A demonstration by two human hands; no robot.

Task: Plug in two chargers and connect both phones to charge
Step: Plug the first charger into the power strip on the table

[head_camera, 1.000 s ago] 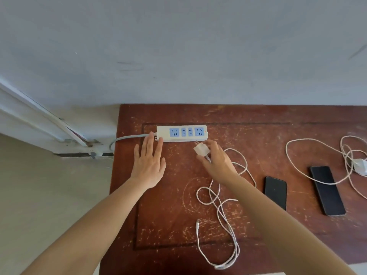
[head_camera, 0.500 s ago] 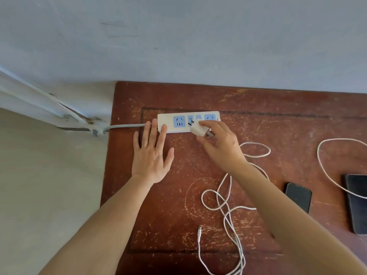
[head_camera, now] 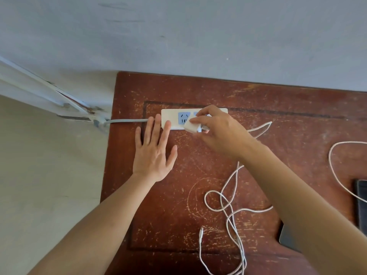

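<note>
A white power strip [head_camera: 170,118] with blue sockets lies at the back left of the red-brown table [head_camera: 278,108]. My left hand [head_camera: 154,151] lies flat with spread fingers, its fingertips touching the strip's left end. My right hand [head_camera: 218,130] pinches a white charger [head_camera: 191,127] over the strip's front edge, just right of the left blue socket, hiding the other sockets. The charger's white cable [head_camera: 228,205] loops down the table, its free plug [head_camera: 201,232] near the front. One dark phone [head_camera: 287,238] shows under my right forearm; another phone [head_camera: 362,203] sits at the right edge.
The strip's grey cord [head_camera: 127,121] runs off the table's left edge toward a wall fitting [head_camera: 97,122]. A second white cable [head_camera: 337,175] curves in from the right. A grey wall stands right behind the table, pale floor lies to the left.
My right hand has carried the charger left, from just in front of the strip's right end to its middle sockets. My left hand stays against the strip's left end. My head has moved closer.
</note>
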